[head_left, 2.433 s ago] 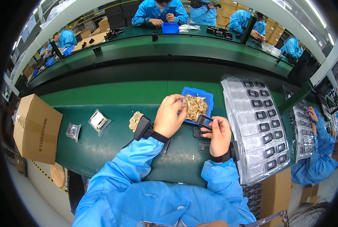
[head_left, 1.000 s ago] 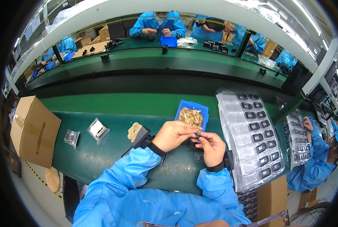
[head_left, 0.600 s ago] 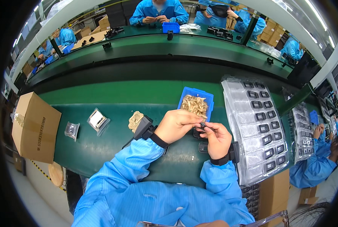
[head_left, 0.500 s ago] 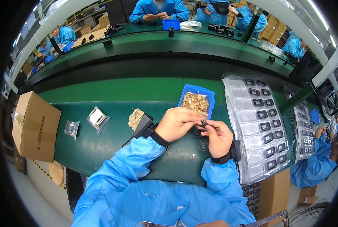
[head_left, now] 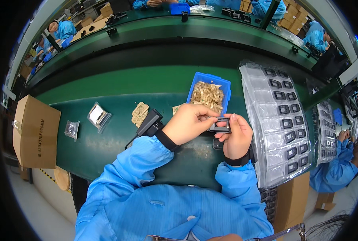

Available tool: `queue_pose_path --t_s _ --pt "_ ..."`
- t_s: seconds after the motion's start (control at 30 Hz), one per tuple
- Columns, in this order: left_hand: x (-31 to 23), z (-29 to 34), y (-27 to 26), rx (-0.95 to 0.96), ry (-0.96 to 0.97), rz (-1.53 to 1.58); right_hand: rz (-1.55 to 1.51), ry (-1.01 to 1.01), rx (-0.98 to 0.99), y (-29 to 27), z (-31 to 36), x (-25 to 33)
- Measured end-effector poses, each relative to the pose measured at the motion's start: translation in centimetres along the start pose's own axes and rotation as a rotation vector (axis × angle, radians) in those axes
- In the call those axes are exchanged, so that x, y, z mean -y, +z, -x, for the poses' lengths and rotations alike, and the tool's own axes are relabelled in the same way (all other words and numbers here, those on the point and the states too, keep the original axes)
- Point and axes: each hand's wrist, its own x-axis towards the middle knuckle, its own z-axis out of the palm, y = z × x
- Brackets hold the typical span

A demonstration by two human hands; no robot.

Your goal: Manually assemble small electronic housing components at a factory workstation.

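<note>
Item, black frame: small, rectangular, open in the middle, between my hands, just above the table and on the near side of the blue bin. Long axis close to left–right; broad face turned up toward me.

Item, right hand: my grip narrow, closed on the frame's right end, thumb above, fingers beneath.

Item, left hand: thumb and fingertips drawn close together at the frame's left end; whether I pinch the frame itself or some small piece there, I cannot tell.

Item, blue bin: open-topped, beyond my hands, heaped with pale tan strips.

Item, clear plastic tray: right of my right hand, long axis far to near; dark frames in two columns along its right part.

Item, dark part: on the green table, partly hidden beneath my right hand.

Item, tan pile: left of my left hand.

Item, clear bags, two, farther left: the larger bag holding a white-and-dark piece, the smaller bag a dark one.

Item, cardboard box: far left of the table, contents hidden from view.
</note>
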Motion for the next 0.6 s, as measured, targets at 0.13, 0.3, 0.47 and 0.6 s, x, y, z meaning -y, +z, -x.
queue_pose_path --t_s 0.13,0.3,0.47,0.6 --pt "0.8 -0.2 0.0 -0.006 -0.066 -0.001 -0.195 0.072 0.049 0.0 -0.2 0.2" --pt "0.1 0.0 0.8 -0.069 -0.130 0.237 -0.215 0.099 0.101 0.1 -0.2 0.2" --pt "-0.5 0.0 -0.5 -0.054 0.076 -0.427 0.041 0.046 0.248 -0.9 -1.1 -1.3" --pt "-1.7 1.1 -4.1 -0.189 0.272 -0.675 0.308 -0.288 0.106 0.3 -0.8 -0.7"
